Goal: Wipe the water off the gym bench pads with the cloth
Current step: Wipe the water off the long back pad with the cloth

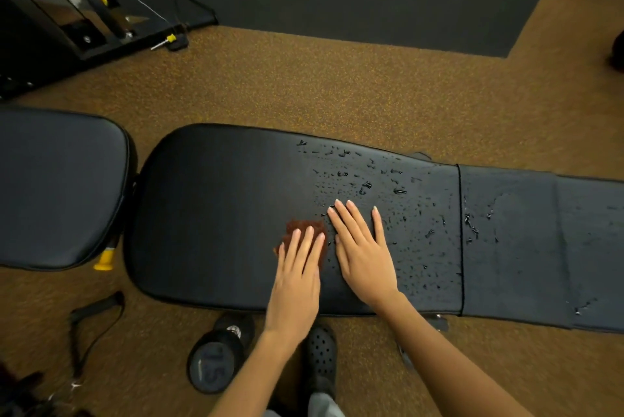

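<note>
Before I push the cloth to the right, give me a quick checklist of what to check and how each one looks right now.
1. Cloth flat under the left hand: ok, fingers spread on it.
2. Cloth on the long bench pad: ok.
3. Path to the right free: not ok, the right hand lies flat right beside the cloth.
4. Water left to wipe: ok, droplets cover the pad's right part and the end section.
5. Left part of that pad dry: ok, no droplets show.
6. Small pad at left: cannot tell, no droplets show but it is dark.
</note>
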A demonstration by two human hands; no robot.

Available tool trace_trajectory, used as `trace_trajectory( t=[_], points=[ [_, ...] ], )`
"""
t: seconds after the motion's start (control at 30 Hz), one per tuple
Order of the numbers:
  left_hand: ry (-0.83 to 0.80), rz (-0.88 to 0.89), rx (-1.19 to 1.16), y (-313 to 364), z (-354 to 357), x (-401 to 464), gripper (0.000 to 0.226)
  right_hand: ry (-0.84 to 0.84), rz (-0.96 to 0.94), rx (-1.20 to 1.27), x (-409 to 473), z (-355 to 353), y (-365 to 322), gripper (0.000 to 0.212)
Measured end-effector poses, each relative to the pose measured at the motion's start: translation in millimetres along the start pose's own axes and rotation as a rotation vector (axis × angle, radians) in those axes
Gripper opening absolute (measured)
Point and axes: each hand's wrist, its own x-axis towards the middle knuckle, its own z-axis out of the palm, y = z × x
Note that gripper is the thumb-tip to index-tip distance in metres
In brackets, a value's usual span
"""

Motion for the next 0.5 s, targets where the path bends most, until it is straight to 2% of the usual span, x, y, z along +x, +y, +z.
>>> trace_trajectory(
  t=[0.17, 0.37, 0.5],
  points=[
    [0.014, -0.038, 0.021, 1.0, -8.3, 20.0, 0.057, 0.053, 0.191, 0.039, -3.0, -5.6, 2.6, 0.053],
    [0.029, -0.094, 0.007, 10.8, -21.1, 91.9, 0.056, 0.098, 0.193, 0.064, -4.3, -4.9, 3.3, 0.051],
    [0.032, -0.059, 0.032, 12.8, -18.3, 96.3, 0.056, 0.109, 0.189, 0.095, -3.4, -5.7, 4.0, 0.049]
  ],
)
